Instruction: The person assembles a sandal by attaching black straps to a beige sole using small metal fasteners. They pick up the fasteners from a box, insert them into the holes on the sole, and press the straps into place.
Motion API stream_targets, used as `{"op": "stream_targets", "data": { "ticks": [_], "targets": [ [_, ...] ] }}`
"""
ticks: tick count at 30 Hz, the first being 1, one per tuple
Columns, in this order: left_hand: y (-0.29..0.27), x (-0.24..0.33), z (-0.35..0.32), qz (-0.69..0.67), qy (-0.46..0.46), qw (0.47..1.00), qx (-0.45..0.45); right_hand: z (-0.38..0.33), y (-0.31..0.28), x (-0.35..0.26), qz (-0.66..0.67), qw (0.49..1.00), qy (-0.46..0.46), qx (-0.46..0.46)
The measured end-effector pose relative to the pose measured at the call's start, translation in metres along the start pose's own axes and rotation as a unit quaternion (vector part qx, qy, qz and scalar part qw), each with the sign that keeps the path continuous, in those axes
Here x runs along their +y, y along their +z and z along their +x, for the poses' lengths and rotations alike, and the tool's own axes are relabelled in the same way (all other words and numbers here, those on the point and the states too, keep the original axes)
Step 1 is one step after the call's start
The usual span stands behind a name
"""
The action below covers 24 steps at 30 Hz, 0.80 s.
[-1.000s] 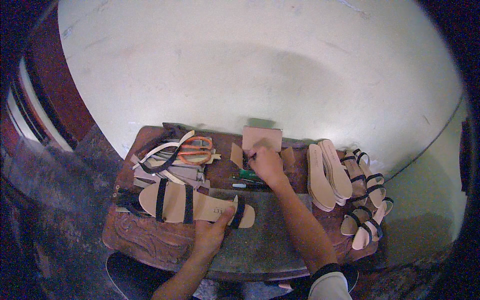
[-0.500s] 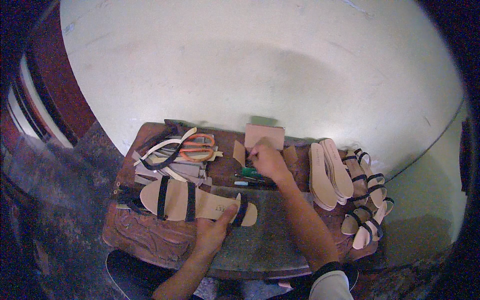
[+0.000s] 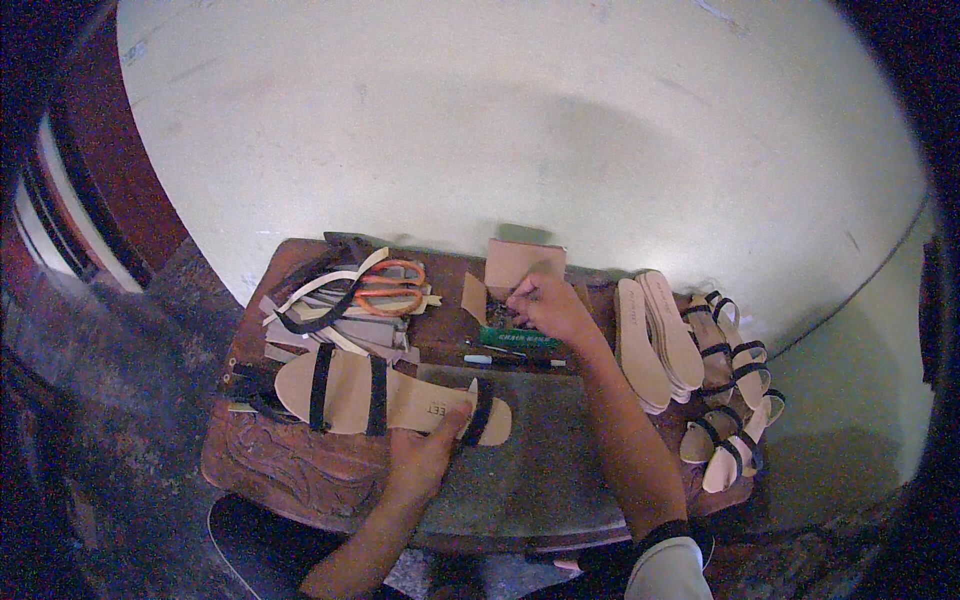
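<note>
A beige sandal sole (image 3: 410, 395) with black straps across it lies sideways in my left hand (image 3: 423, 455), toe end to the left. My thumb presses on its upper face near the right-hand strap, and the other fingers are hidden beneath. At the back middle, my right hand (image 3: 548, 308) is over a small open cardboard box with a green front (image 3: 518, 338) and a raised brown lid (image 3: 525, 265). Its fingers are pinched together at the box opening. Whatever they hold, if anything, is too small to make out.
Orange-handled scissors (image 3: 392, 288) rest on strips and scraps (image 3: 345, 325) at the back left. A pen (image 3: 515, 360) lies before the box. Stacked insoles (image 3: 645, 345) and several strapped sandals (image 3: 735, 375) stand on the right of the carved wooden table (image 3: 300, 470), against a pale wall (image 3: 500, 130).
My right hand has shifted slightly right and lifted a little from the box, so more of the green front shows. The left hand keeps its hold on the sandal sole.
</note>
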<state>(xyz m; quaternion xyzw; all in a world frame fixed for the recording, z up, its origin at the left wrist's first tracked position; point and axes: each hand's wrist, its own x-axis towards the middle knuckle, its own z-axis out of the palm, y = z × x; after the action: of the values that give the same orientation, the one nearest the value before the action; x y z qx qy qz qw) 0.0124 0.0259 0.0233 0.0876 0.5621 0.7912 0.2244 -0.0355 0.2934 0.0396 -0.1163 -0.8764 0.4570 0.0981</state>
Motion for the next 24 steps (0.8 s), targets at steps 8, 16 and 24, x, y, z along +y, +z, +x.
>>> {"op": "stream_targets", "data": {
  "ticks": [8, 16, 24],
  "targets": [
    [0.01, 0.02, -0.006, 0.027, -0.043, 0.999, 0.005, -0.004, -0.011, -0.003, 0.01, 0.998, 0.059, 0.036],
    [0.005, 0.027, -0.006, 0.07, -0.028, 0.997, 0.028, -0.064, -0.01, -0.058, 0.215, 0.973, 0.082, 0.016],
    [0.002, 0.026, -0.006, 0.047, -0.017, 0.999, 0.006, -0.123, 0.01, -0.065, 0.175, 0.984, 0.031, -0.001]
  ]
}}
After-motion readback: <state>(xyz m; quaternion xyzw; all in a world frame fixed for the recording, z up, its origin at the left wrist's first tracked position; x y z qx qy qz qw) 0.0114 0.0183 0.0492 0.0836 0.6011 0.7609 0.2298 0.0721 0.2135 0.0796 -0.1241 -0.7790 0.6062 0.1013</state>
